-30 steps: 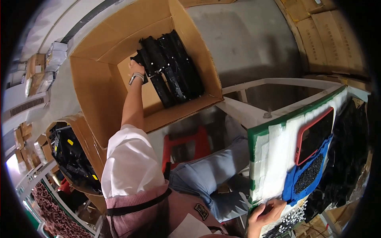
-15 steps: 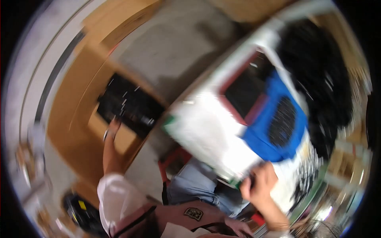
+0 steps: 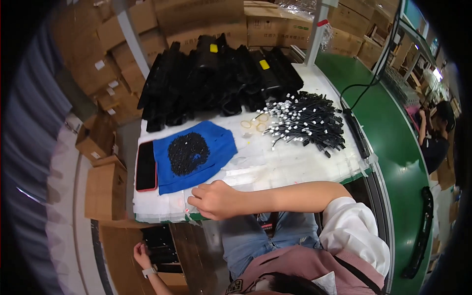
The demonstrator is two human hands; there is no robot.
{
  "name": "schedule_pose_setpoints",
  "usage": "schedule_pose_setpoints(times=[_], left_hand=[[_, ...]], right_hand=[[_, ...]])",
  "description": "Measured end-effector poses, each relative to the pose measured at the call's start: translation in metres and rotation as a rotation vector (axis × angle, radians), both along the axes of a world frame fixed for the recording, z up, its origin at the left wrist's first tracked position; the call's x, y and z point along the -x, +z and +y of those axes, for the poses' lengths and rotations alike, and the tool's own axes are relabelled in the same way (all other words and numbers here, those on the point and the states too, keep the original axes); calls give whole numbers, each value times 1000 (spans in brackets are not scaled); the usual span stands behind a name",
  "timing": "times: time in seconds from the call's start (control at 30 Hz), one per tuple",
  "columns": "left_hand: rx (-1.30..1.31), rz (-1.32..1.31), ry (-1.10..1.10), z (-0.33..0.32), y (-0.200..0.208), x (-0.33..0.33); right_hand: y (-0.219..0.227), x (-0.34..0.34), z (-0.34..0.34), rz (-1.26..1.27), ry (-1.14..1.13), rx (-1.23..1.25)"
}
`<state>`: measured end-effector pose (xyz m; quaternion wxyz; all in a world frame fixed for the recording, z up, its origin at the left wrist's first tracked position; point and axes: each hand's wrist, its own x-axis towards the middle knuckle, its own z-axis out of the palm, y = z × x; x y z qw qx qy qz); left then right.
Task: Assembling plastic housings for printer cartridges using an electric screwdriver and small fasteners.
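Note:
My left hand [image 3: 141, 255], a white band on its wrist, reaches down beside the table at the edge of an open cardboard box [image 3: 118, 246]. Its fingers look loosely stretched and nothing shows in them. Black plastic parts [image 3: 160, 246] lie in the box next to the fingertips. My right hand [image 3: 216, 199] is closed over the front edge of the white table [image 3: 265, 169]; whatever its fingers hold, if anything, is hidden. Just beyond that hand lies a blue cloth [image 3: 216, 142] bearing a pile of small black pieces [image 3: 188, 153]. A phone with a red edge [image 3: 146, 167] rests left of the cloth.
Long black plastic housings [image 3: 211, 73] are piled along the table's back. Short black cables with white connectors [image 3: 307, 120] are heaped at the right, beside yellowish rubber bands [image 3: 260, 120]. A green conveyor [image 3: 388, 147] runs on the right. Another person [image 3: 437, 132] sits beyond it.
The view has swung from the box on the left toward the table. My left hand is still at the box, my right still closed near the table's front edge.

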<state>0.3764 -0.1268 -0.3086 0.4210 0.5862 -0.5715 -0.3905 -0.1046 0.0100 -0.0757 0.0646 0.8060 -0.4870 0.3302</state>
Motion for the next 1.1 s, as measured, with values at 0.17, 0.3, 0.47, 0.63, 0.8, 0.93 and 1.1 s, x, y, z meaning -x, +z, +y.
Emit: schedule_pose_setpoints(times=[0.17, 0.3, 0.47, 0.63, 0.8, 0.93, 1.1], left_hand=[[177, 46, 112, 66, 121, 82], [319, 47, 65, 106, 171, 166], [383, 117, -81, 114, 205, 235], [419, 176, -164, 109, 217, 265], [393, 283, -247, 111, 241, 309], [914, -172, -326, 133, 271, 362], [1335, -564, -768, 156, 296, 441]], right_hand=[[89, 106, -13, -217, -250, 318], [114, 278, -39, 42, -1015, 456], [62, 428, -52, -462, -1272, -571], [68, 419, -48, -501, -1276, -391], [115, 387, 6, -434, -1033, 60], [149, 296, 64, -510, -419, -394], [102, 233, 102, -198, -177, -801]])
